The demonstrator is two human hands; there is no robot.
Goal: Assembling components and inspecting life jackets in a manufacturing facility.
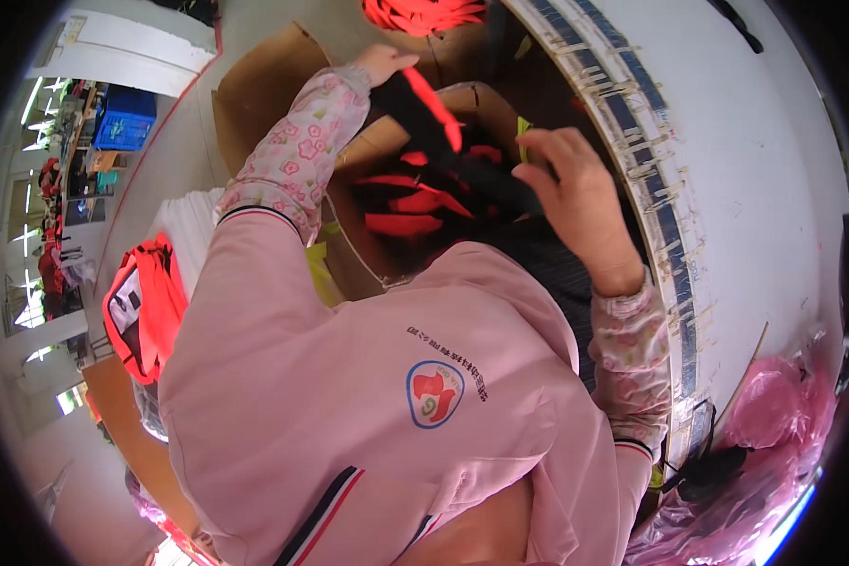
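Up at the left, my left hand [384, 64] is closed on one end of a black and red fabric strip [415, 113]. The strip slants down to the right over an open cardboard box. Inside the box lie several red and black fabric pieces [420, 203], partly in shadow. My right hand [580, 193] is above the strip's lower end, with thumb and fingers curved and apart. Whether its fingertips touch the black fabric is hard to see. A small yellow-green strip [524, 132] shows beside those fingertips.
A pile of red strips [424, 14] is at the far edge. To the right runs a pale table [745, 179] with a worn, taped edge. A red and black bag-like item [146, 307] sits on a white stack at left. Pink plastic film [774, 424] bunches at lower right.
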